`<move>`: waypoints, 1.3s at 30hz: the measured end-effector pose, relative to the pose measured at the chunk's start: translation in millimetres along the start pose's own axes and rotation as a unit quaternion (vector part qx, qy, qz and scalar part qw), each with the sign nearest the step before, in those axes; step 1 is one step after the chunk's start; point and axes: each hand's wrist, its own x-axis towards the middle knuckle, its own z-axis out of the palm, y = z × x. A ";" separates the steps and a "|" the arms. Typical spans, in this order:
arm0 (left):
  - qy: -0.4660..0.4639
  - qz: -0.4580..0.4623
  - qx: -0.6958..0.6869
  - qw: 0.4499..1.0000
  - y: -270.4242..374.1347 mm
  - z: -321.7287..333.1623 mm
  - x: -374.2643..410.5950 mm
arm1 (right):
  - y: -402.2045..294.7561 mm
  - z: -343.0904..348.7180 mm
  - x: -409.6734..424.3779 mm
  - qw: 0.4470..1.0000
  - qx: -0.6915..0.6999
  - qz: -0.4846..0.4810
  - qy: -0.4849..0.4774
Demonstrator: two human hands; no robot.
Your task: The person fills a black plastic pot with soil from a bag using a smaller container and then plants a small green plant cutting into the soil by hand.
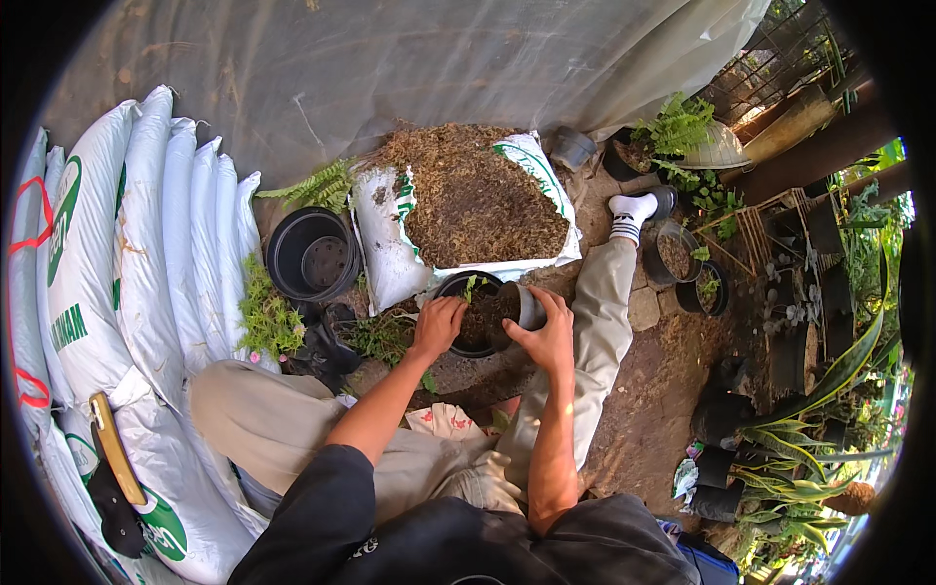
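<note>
In front of me a black plastic pot stands on the ground with dark soil inside. A small green seedling shows near its far side. My right hand grips a small grey pot, tilted on its side over the right part of the black pot, its mouth facing left. Over the left rim lies my left hand, fingers drawn together and pointing in towards the seedling. Whether those fingertips pinch its stem is too small to see.
Beyond the pot lies a torn-open white sack heaped with brown potting mix. A larger black pot stands left of it. Filled white sacks line the left side. Potted plants stand at right, past my outstretched leg.
</note>
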 end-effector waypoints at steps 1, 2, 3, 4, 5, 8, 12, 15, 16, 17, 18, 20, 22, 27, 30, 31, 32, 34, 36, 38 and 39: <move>-0.006 -0.005 -0.001 1.000 0.4 -0.7 0.2 | 0.1 0.3 0.0 1.000 -0.002 0.002 0.000; -0.011 -0.009 -0.002 1.000 1.1 -1.3 0.1 | 0.7 0.5 -0.5 1.000 -0.004 0.005 0.000; -0.019 -0.013 -0.003 1.000 2.6 -2.5 0.1 | -0.5 0.1 -1.5 1.000 -0.005 0.009 0.001; -0.016 -0.013 -0.006 1.000 4.2 -3.5 0.4 | -2.0 -0.2 -2.2 1.000 -0.016 0.012 0.004; -0.013 -0.013 -0.008 1.000 5.9 -4.3 0.8 | -3.9 -0.7 -2.8 0.999 -0.028 0.016 0.007; -0.006 -0.014 -0.015 1.000 5.0 -3.5 1.2 | -5.0 -0.8 -3.2 1.000 -0.020 0.018 0.009; 0.002 -0.004 -0.015 1.000 3.1 -1.8 0.9 | -7.4 0.9 -5.7 0.999 -0.045 0.020 0.008; -0.018 -0.015 -0.011 1.000 2.3 -1.9 0.6 | -4.9 0.7 -4.6 1.000 0.006 0.026 -0.011; -0.012 -0.012 -0.012 1.000 2.5 -2.1 0.4 | -6.7 0.6 -5.1 1.000 -0.014 0.026 -0.009; -0.007 -0.009 -0.014 1.000 2.7 -2.2 0.3 | -9.1 0.4 -5.8 0.999 -0.033 0.026 -0.006; -0.001 -0.005 -0.016 1.000 3.5 -2.5 0.8 | -11.4 -0.4 -6.0 0.998 -0.053 0.026 -0.004; -0.018 -0.016 -0.005 1.000 4.9 -3.8 1.5 | -4.6 0.9 -4.3 1.000 -0.013 0.024 -0.008; -0.027 -0.023 -0.002 0.999 5.4 -4.7 1.4 | -5.0 0.6 -4.6 1.000 -0.006 0.025 -0.010; -0.028 -0.022 0.000 0.999 6.8 -4.7 1.7 | -0.4 0.4 -2.8 0.995 0.086 0.029 -0.027; -0.019 -0.015 0.004 1.000 3.9 -4.3 -0.4 | -9.9 -0.2 -7.1 0.999 -0.025 0.029 -0.016; -0.022 -0.017 0.003 1.000 3.1 -3.4 -0.5 | -7.5 -0.1 -6.6 0.999 -0.002 0.029 -0.019; -0.025 -0.019 0.002 1.000 2.2 -2.4 -0.4 | -3.0 0.3 -5.7 0.999 0.021 0.030 -0.022; -0.031 -0.023 0.002 0.999 -0.2 0.0 -1.4 | -5.5 -1.4 -6.0 0.999 0.019 0.032 -0.022; -0.036 -0.027 0.006 0.999 -2.9 1.3 -1.7 | -10.7 -3.0 -7.4 0.999 -0.028 0.036 -0.017; -0.029 -0.023 0.005 0.999 -4.6 2.5 -1.9 | -3.4 -1.6 -5.3 0.999 0.024 0.030 -0.022; -0.027 -0.021 0.003 0.999 -3.6 2.3 -1.5 | -3.5 -2.4 -4.8 0.998 0.050 0.028 -0.025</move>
